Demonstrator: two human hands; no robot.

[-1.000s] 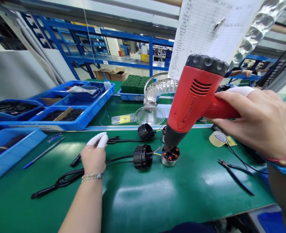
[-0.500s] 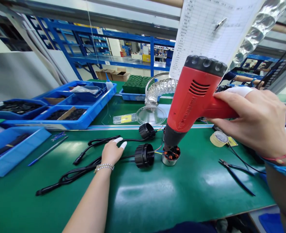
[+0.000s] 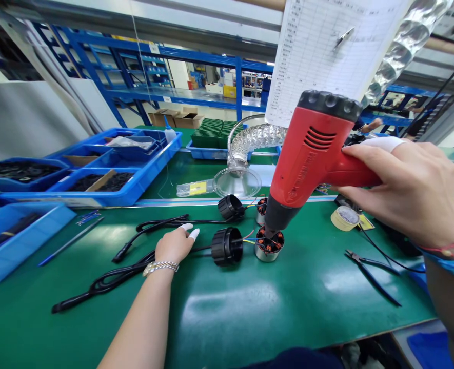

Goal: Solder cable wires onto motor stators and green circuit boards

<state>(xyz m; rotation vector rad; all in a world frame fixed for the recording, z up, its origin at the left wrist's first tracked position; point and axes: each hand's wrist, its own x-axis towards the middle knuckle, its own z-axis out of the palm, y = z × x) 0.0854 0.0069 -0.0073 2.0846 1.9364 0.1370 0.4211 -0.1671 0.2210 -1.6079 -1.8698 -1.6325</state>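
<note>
Right hand (image 3: 415,189) has its fingers wrapped round the handle of a red heat gun (image 3: 303,159), nozzle angled down at the top of the near copper-wound core (image 3: 269,252), which sits on the green bench (image 3: 296,307) with a second core (image 3: 261,214) just behind it. Left hand (image 3: 174,245) is left of that near core, past the wired-up black cap (image 3: 222,247), thumb and a finger slightly apart over the black cable (image 3: 201,249), and honestly can't tell if it's gripping. Pliers (image 3: 375,282) and a tape roll (image 3: 344,220) lie right of the near core.
</note>
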